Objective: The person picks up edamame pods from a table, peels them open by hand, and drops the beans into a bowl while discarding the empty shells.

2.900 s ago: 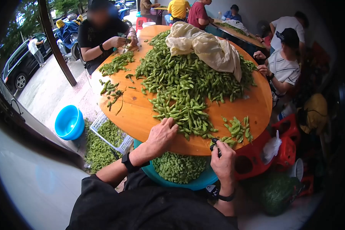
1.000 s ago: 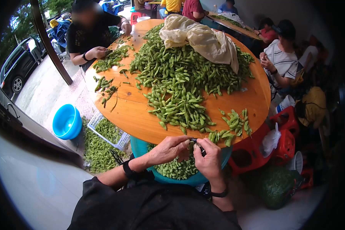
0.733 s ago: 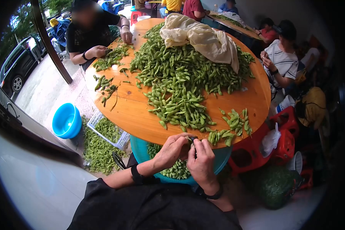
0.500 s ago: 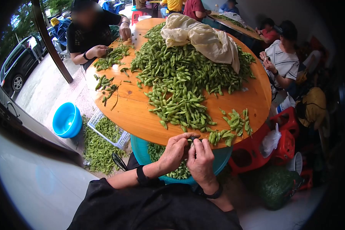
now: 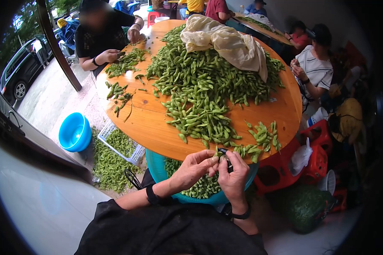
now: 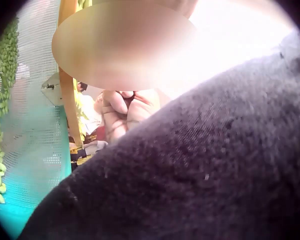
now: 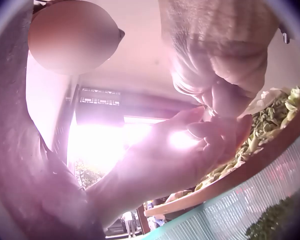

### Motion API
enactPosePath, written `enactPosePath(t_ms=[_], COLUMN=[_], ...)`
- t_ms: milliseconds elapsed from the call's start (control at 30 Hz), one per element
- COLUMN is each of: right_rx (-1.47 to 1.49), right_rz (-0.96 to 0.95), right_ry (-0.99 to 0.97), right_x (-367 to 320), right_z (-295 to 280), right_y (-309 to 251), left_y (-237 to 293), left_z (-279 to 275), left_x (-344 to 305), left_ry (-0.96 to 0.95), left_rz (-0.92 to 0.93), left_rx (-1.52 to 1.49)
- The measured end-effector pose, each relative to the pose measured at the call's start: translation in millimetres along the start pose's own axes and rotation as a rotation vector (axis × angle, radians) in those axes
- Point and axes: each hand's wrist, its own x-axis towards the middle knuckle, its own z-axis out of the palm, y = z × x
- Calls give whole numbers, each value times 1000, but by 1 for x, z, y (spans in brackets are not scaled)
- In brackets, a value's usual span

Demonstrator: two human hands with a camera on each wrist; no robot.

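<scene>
Over the near edge of the wooden table point(image 5: 149, 134), the left hand point(image 5: 193, 170) pinches a green pod point(image 5: 217, 153) between thumb and fingers. The right hand point(image 5: 234, 175) grips a small black tool point(image 5: 228, 161) against that pod, and the fingertips of both hands meet. Under them sits a teal basket point(image 5: 155, 165) holding shelled beans point(image 5: 206, 187). A large heap of pods point(image 5: 204, 85) lies on the table, with a smaller group point(image 5: 264, 136) near the right hand. In the right wrist view the left hand point(image 7: 170, 155) and right hand point(image 7: 220, 60) touch; the pod is indistinct there.
A cream cloth point(image 5: 238, 49) covers part of the heap. Two people sit at the table's far left and right. On the floor are a blue basin point(image 5: 74, 132), a white crate point(image 5: 136, 154) among pods, red stools point(image 5: 276, 174) and a green bag point(image 5: 306, 208).
Earlier the left hand was on the heap's near edge and the right by the small pod group; both came together over the basket. Since half a second ago they shifted slightly right, the pod now showing upright.
</scene>
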Motion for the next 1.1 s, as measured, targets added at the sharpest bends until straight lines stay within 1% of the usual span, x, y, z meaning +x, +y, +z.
enactPosePath(t_ms=[67, 167, 233, 267, 300, 333, 400, 433, 500, 533, 600, 667, 700, 733, 767, 800, 867, 933, 1000, 1067, 1100], right_rx=[-12, 6, 428, 427, 675, 925, 889, 896, 903, 912, 921, 868, 868, 715, 562, 561, 537, 524, 509, 255, 256], right_rz=[-8, -32, 373, 374, 537, 699, 693, 695, 698, 698, 699, 646, 647, 571, 492, 493, 447, 467, 488, 285, 285], right_ry=[-2, -59, -177, -178, -262, -344, -371, -368, -366, -348, -329, -225, -226, -215, -202, -202, -138, -133, -127, -99, -101], right_x=[1, -1, -3, -2, 1, 3, 5, 5, 5, 5, 5, 2, 0, -2, -4, -5, -7, -6, -7, -10, -11], right_z=[-1, -3, -7, -12, -19, -22, -22, -21, -19, -19, -17, -15, -13, -10, -8, -6, -4, -5, -4, 1, 1], right_y=[-2, -1, 5, 9, 10, 9, 9, 10, 11, 11, 11, 9, 9, 9, 9, 10, 11, 9, 12, 23, 22], left_y=[2, 4, 8, 13, 16, 18, 19, 18, 15, 13, 12, 14, 15, 13, 10, 7, 8, 9, 11, 8, 6], left_z=[-1, -4, -6, -7, -10, -13, -20, -20, -17, -15, -12, -8, -7, -10, -16, -19, -22, -21, -16, -17, -17], left_x=[0, -1, -2, -2, -2, -2, -1, -2, -4, -4, -4, -2, -1, 0, 2, 3, 2, 0, -1, 0, 0], left_ry=[-41, -3, 7, -13, -32, -31, -86, -85, -11, -11, 72, 96, 120, 121, 58, -5, -21, -35, -75, -96, -116], left_rz=[67, 32, 24, -43, -111, -112, -191, -192, -213, -213, -179, -158, -136, -136, -84, -33, -41, -49, 21, 26, 32], left_rx=[325, 371, 388, 360, 333, 333, 309, 309, 194, 195, -32, -83, -133, -134, -134, -135, -133, -131, -235, -249, -262])
